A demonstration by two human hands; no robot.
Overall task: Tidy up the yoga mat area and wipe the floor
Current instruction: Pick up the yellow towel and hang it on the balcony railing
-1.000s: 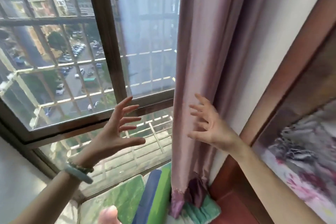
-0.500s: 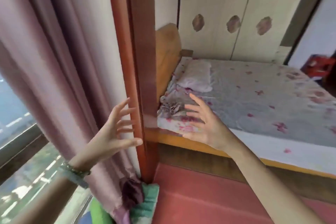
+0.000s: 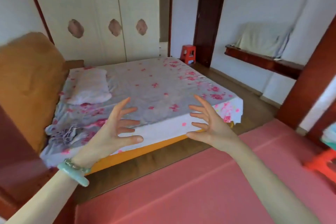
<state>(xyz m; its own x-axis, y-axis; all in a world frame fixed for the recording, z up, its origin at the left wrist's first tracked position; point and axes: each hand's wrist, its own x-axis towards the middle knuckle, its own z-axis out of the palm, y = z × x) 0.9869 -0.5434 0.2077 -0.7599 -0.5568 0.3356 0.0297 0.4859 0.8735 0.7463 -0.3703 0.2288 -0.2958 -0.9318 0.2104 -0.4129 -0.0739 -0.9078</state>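
A pink mat (image 3: 190, 187) covers the floor in the lower half of the view, running from the bottom left to the right edge. My left hand (image 3: 116, 129) and my right hand (image 3: 211, 123) are both raised in front of me over the bed's near edge, palms facing each other, fingers spread, holding nothing. A pale green bangle sits on my left wrist. A strip of brown wooden floor (image 3: 145, 165) shows between the mat and the bed.
A bed (image 3: 154, 87) with a grey flowered sheet and a white pillow (image 3: 89, 87) stands ahead. A red stool (image 3: 188, 53) stands by the dark door (image 3: 209, 18). Another red stool (image 3: 323, 163) is at the right edge. A dark wooden post (image 3: 307, 78) rises on the right.
The view has swung right from the window and curtain to the bed and room. Both hands stayed raised and spread, empty.
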